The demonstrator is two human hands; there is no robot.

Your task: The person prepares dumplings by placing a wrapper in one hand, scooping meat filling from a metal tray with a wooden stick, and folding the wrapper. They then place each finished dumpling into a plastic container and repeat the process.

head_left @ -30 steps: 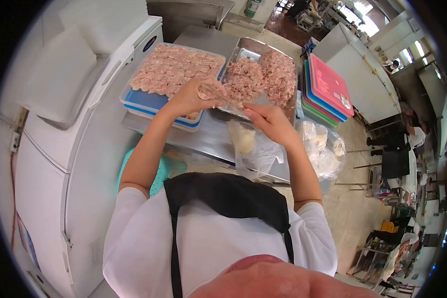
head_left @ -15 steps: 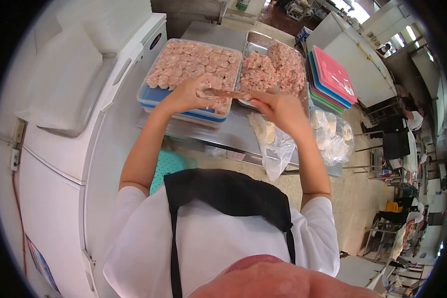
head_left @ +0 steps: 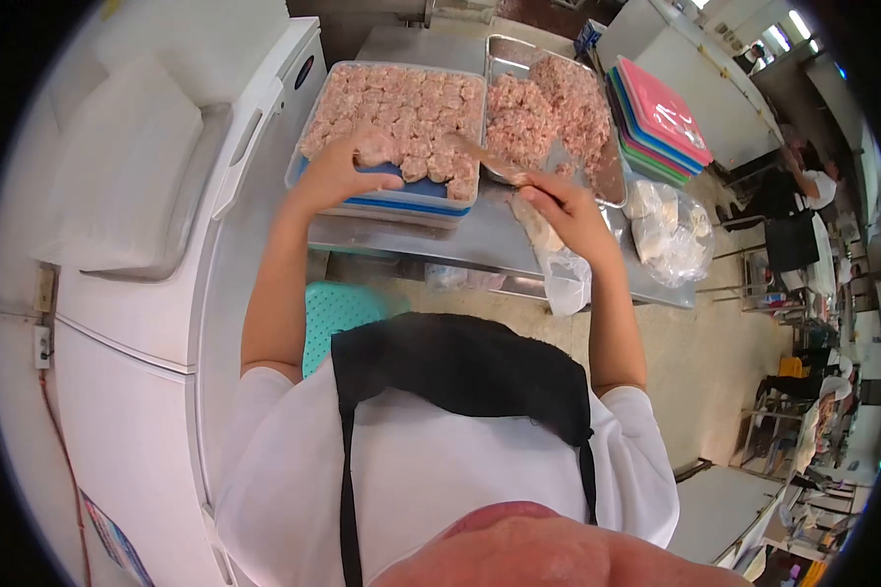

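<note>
My left hand (head_left: 338, 174) is cupped over the near left side of a clear plastic tray (head_left: 297, 168), fingers curled around what looks like a meat-filled dumpling (head_left: 375, 149), partly hidden by the fingers. Rows of dumplings (head_left: 401, 103) fill most of this tray, and its blue base shows at the near side. In my right hand (head_left: 563, 205) is a flat spatula (head_left: 499, 168) smeared with meat, its blurred tip pointing left over the tray's right edge. Beyond it, a metal tray (head_left: 612, 181) holds a heap of minced meat (head_left: 548, 112).
A plastic bag of pale wrappers (head_left: 671, 230) lies on the steel table (head_left: 411, 241), with an opened bag (head_left: 563, 269) at its front edge. Stacked coloured lids (head_left: 661, 112) stand right. A white fridge (head_left: 127, 382) is left, a turquoise stool (head_left: 338, 313) below. Other people work far right.
The spatula has come away from my left hand as my right hand moved slightly right and down. My left hand has shifted a little left and up. The camera view has shifted slightly.
</note>
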